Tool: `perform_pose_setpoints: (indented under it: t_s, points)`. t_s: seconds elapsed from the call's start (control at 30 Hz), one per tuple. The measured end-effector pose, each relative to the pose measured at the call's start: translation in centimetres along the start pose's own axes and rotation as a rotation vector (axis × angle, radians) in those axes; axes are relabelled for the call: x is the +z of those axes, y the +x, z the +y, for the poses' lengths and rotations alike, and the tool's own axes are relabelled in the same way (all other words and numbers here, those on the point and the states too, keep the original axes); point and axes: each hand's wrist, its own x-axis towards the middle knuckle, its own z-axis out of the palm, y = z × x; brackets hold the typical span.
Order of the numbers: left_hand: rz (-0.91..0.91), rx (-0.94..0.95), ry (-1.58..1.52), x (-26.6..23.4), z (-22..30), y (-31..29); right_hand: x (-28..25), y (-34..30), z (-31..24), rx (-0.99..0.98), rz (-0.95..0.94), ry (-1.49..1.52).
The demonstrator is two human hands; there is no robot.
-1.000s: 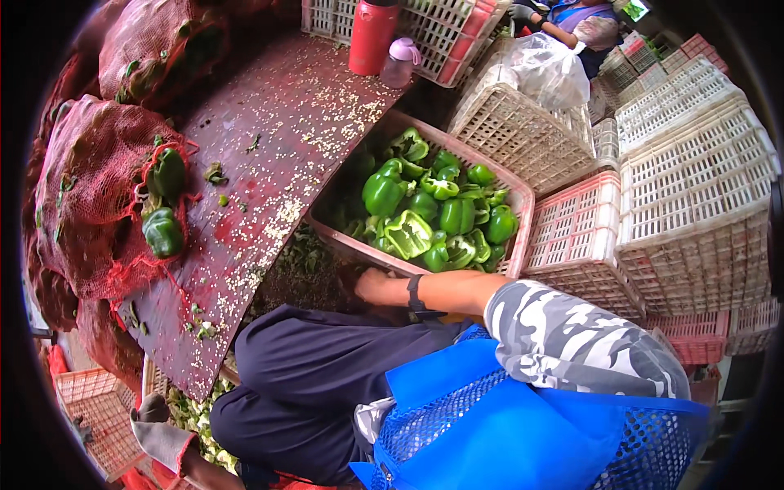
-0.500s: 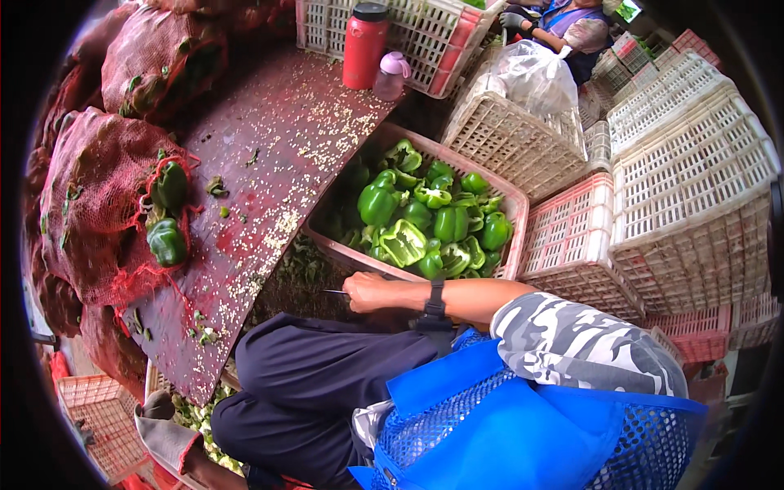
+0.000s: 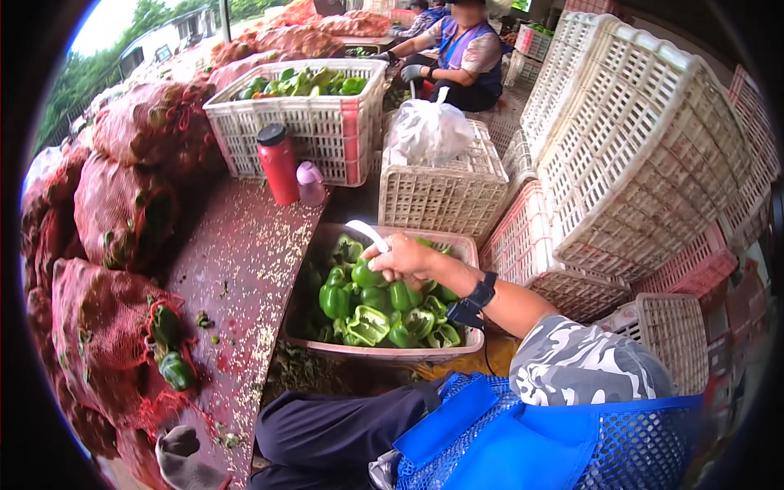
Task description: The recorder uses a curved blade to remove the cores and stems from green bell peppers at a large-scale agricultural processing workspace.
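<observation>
My bare right hand (image 3: pixel 404 260) reaches over a pink crate (image 3: pixel 359 351) filled with green bell peppers (image 3: pixel 368 325), several of them cut open. Its fingers are closed round a knife whose curved, bright blade (image 3: pixel 369 234) sticks out toward the far left. One whole pepper (image 3: pixel 367 273) lies right under the fingers; whether they touch it I cannot tell. At the lower left, my left hand (image 3: pixel 189 459) wears a grey glove beside the near end of the dark red table (image 3: pixel 245 278). How its fingers are set is unclear. Close by, peppers (image 3: pixel 175 370) poke from a red mesh sack (image 3: pixel 110 335).
Pale seeds are strewn over the table. A red bottle (image 3: pixel 279 167) and a pink-capped bottle (image 3: pixel 310 186) stand before a white crate (image 3: pixel 282 114) of peppers. A white bag (image 3: pixel 430 131) rests on another crate. Stacked crates (image 3: pixel 653 147) rise at right. A co-worker (image 3: pixel 461 53) sits beyond.
The view has tilted up. My right hand has gone from the crate's near side to above the peppers, knife still in it. My left glove has come up beside the table's near end.
</observation>
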Motion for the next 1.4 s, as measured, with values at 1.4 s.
perform_pose_setpoints:
  t_s: [1.4]
  points:
    - [0.114,0.202,0.802,10.3,-6.2,5.5,-7.3,-0.3,13.9,-0.391,0.124,-1.186]
